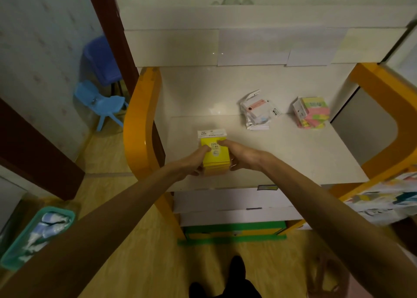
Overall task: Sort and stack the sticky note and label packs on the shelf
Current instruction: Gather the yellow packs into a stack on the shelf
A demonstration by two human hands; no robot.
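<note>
The left hand [199, 160] and the right hand [237, 156] grasp together one stack of yellow sticky note packs [214, 154], one hand at each side, with the thumbs lying on the top pack. The fingers of both hands are curled around the sides of the stack. I think the two-sided grip is there to press the packs into one even block, so that the edges line up and nothing slides out. The stack is at the front left part of the white shelf board [293, 153]; if it already rests on the board or is held just above it, I cannot tell. The white header card of the top pack points to the back of the shelf.

Two other groups are well apart from the hands, near the back wall. A loose pile of white label packs [257, 111] in clear wrapping lies in the middle and looks untidy, some packs tilted. To the right of it stands a stack of pastel multicolour sticky notes [312, 112], a little crooked. So the sorting by kind seems mostly done, and the squaring of the piles remains, above all for the label packs.

The orange shelf frame [140, 126] borders the board on both sides.
</note>
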